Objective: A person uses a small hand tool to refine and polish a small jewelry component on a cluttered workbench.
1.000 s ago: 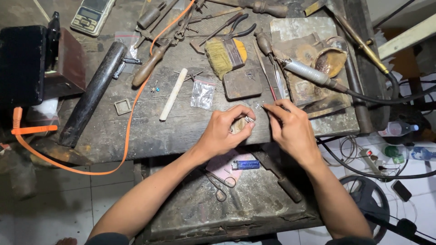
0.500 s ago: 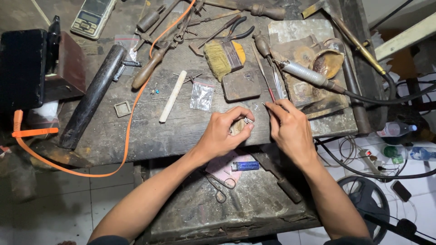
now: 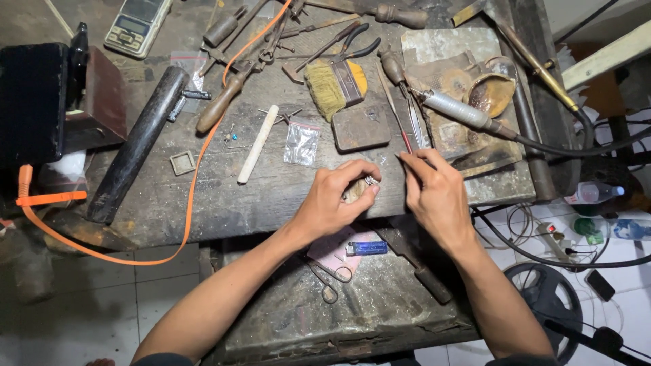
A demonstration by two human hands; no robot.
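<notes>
Ring (image 3: pixel 370 181) pinched in left hand (image 3: pixel 336 200) fingertips.

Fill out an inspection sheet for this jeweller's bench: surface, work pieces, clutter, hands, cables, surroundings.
Surface: worn, stained wooden bench, with a lower shelf beneath its front edge.
Job's things: small silvery piece pinched in the left hand; thin pointed tool in the right hand, its tip apart from the piece.
Clutter: brush, white stick, small plastic bag, pliers, pocket scale, black bar; scissors and blue lighter on the shelf.
Hands: left hand closed on the piece; right hand closed on the tool.
Cables: orange hose across the bench; black cables at right.
Surroundings: tiled floor, bottle.
</notes>
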